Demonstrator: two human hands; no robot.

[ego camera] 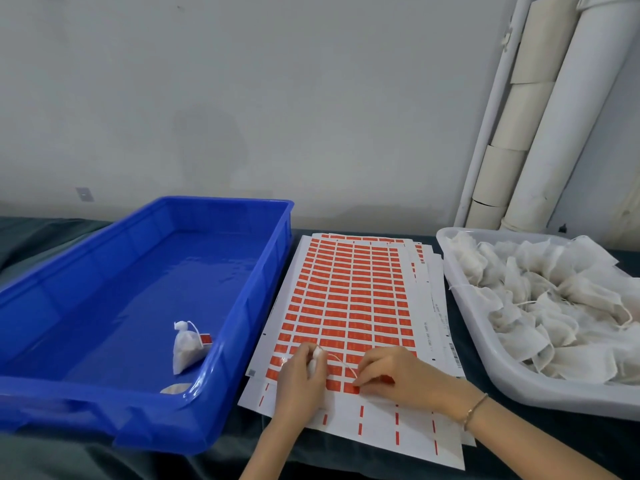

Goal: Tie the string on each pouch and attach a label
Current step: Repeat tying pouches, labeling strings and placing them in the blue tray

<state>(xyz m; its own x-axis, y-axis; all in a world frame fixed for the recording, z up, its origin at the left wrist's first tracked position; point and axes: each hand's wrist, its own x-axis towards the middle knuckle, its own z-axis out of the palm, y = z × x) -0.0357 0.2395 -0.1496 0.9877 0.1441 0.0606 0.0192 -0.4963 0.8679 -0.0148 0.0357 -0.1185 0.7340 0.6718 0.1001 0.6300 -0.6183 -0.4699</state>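
Pouch [316,356] sits low over the label sheet [346,289], gripped in curled fingers of the left hand [301,375], its string [341,361] running across to the right hand [391,372], whose fingertips pinch the string end right at a red label [353,389]. Labelling step, I'd say: next, peel that label clean and fold it round the string, then into the blue bin [249,292]

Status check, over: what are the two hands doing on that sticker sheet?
Left hand grips a pouch over the label sheet. Right hand pinches its string at a red label. One labelled pouch in the blue bin. Nothing blocking.
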